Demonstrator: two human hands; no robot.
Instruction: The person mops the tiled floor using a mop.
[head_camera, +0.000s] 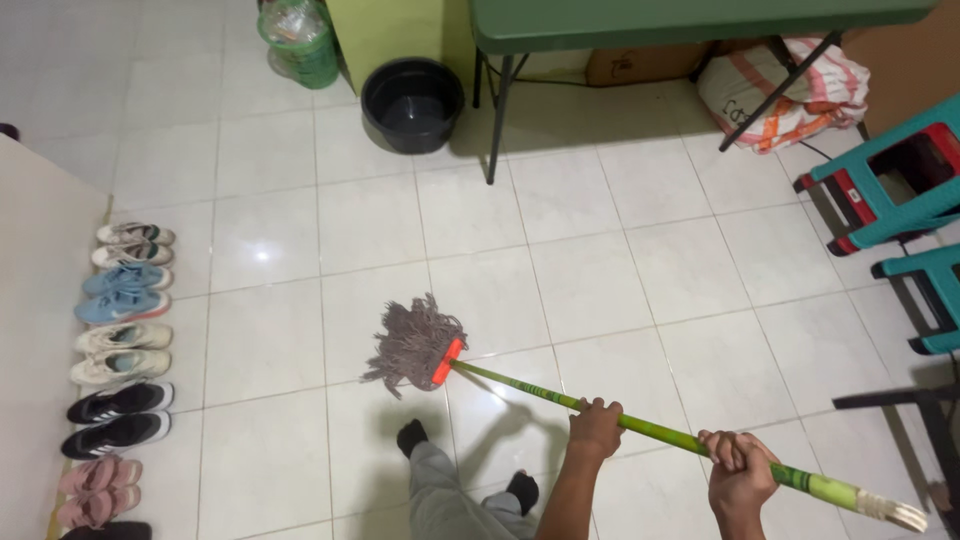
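Mop (415, 345): grey head on white tiled floor (640, 270), mid-stroke. Left hand (596, 425) and right hand (738, 470), each grip clamped on green handle (660, 432). Next: steady pull across tiles, likely.

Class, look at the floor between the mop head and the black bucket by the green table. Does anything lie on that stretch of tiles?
Nothing visible does. The tiles between the mop head and the bucket are bare. The shoes line the wall off to one side, and the table leg stands beside the bucket, not in front of it.
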